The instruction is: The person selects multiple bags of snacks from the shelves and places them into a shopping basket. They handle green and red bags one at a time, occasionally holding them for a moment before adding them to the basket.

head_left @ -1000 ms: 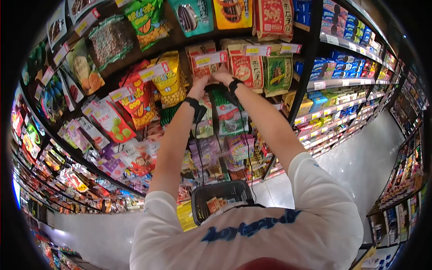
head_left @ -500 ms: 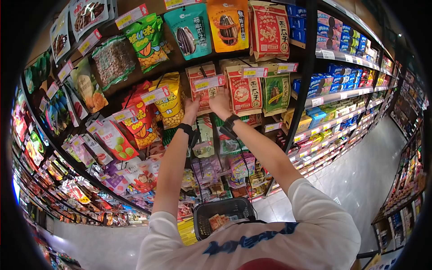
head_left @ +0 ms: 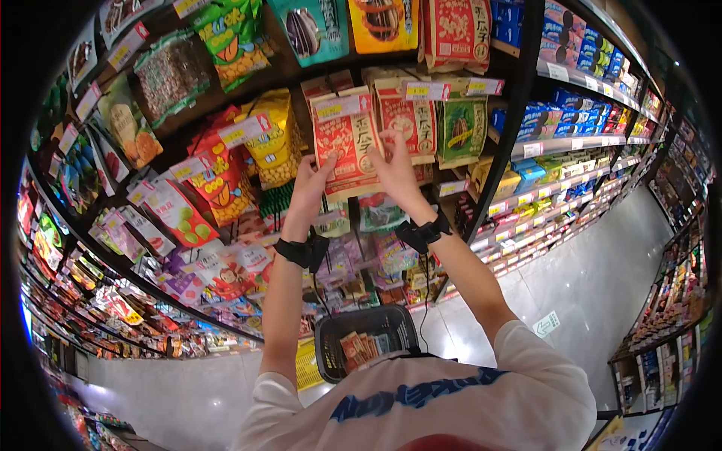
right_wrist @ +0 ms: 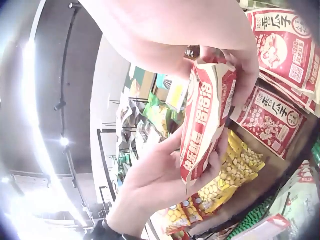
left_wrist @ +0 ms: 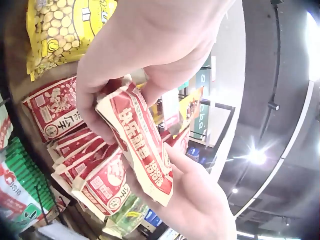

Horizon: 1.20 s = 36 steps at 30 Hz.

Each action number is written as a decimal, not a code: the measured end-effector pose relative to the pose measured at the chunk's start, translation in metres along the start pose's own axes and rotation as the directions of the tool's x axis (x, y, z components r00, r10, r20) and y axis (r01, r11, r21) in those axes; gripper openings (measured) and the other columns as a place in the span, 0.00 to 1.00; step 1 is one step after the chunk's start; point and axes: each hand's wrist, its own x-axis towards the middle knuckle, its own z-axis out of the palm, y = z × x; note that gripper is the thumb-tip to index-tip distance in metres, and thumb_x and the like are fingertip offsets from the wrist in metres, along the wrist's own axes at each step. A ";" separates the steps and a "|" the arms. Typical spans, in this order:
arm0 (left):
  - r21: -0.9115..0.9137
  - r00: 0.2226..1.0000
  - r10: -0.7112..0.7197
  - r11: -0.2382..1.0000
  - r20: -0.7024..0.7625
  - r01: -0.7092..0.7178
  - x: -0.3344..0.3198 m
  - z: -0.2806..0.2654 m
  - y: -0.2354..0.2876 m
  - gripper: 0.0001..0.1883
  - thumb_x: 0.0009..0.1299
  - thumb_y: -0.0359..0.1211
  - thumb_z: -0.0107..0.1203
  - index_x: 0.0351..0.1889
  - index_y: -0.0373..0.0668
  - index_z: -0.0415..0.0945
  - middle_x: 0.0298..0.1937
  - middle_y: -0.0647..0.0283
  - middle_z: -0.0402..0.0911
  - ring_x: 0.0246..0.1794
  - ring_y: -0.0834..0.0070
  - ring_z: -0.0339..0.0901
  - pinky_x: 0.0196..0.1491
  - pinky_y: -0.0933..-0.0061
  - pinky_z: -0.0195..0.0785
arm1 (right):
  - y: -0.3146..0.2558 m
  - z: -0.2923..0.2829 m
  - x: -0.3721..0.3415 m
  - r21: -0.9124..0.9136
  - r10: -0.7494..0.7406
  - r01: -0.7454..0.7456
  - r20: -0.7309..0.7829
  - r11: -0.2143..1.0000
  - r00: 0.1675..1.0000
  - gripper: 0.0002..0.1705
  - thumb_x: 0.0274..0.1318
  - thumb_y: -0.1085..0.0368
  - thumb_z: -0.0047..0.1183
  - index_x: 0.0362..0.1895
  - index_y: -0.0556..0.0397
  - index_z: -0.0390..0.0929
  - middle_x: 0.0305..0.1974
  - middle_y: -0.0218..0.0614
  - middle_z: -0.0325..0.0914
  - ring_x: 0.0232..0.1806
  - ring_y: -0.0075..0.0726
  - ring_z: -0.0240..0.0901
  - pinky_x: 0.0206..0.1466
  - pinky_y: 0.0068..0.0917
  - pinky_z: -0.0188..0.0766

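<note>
Packet, red and cream, is held at opposite sides by left grip and right grip

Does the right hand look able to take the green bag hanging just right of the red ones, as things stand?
Probably not yet: the right hand is holding a red bag. Once free, it likely could, since the green bag hangs close by with its lower front uncovered.

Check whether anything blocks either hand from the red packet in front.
Nothing visible does: the left hand and right hand both hold the red packet by its sides. Only a price tag overlaps its upper front in the head view.
</note>
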 end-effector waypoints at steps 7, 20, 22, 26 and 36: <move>-0.026 0.999 -0.023 0.999 0.028 0.024 -0.062 0.013 0.020 0.28 0.70 0.40 0.60 0.58 0.35 0.58 0.45 0.53 0.78 0.46 0.71 0.79 0.49 0.69 0.73 | -0.030 -0.019 -0.047 0.174 0.014 -0.028 0.080 0.984 0.997 0.19 0.64 0.66 0.52 0.54 0.53 0.60 0.46 0.40 0.73 0.41 0.26 0.71 0.39 0.23 0.68; -0.003 0.959 -0.264 0.964 0.104 0.266 -0.208 -0.025 -0.105 0.23 0.67 0.29 0.61 0.56 0.31 0.67 0.48 0.58 0.81 0.45 0.79 0.78 0.48 0.75 0.73 | 0.039 -0.033 -0.217 0.142 0.482 -0.546 0.325 0.826 0.814 0.24 0.65 0.68 0.51 0.61 0.50 0.56 0.51 0.41 0.74 0.49 0.28 0.72 0.48 0.24 0.72; 0.010 0.915 -0.389 0.921 0.104 0.390 -0.237 -0.037 -0.159 0.23 0.67 0.29 0.60 0.58 0.32 0.67 0.50 0.59 0.80 0.47 0.78 0.78 0.50 0.75 0.72 | 0.076 -0.033 -0.259 0.072 0.587 -0.648 0.358 0.759 0.727 0.25 0.65 0.68 0.51 0.61 0.47 0.57 0.49 0.41 0.75 0.48 0.28 0.72 0.47 0.23 0.73; -0.025 0.826 -0.557 0.827 0.088 0.561 -0.300 -0.056 -0.240 0.22 0.68 0.31 0.60 0.57 0.33 0.68 0.50 0.60 0.80 0.46 0.76 0.78 0.48 0.75 0.73 | 0.137 -0.027 -0.334 -0.116 0.829 -0.866 0.375 0.486 0.415 0.26 0.63 0.68 0.52 0.63 0.46 0.57 0.44 0.39 0.74 0.43 0.26 0.71 0.40 0.23 0.71; -0.002 0.583 -0.684 0.649 -0.439 0.760 -0.490 -0.077 -0.614 0.23 0.64 0.34 0.61 0.53 0.35 0.66 0.45 0.55 0.80 0.43 0.66 0.78 0.42 0.68 0.73 | 0.372 0.001 -0.537 -0.496 0.965 -0.863 0.260 0.096 -0.042 0.31 0.60 0.61 0.55 0.63 0.58 0.58 0.47 0.45 0.73 0.46 0.35 0.73 0.46 0.29 0.72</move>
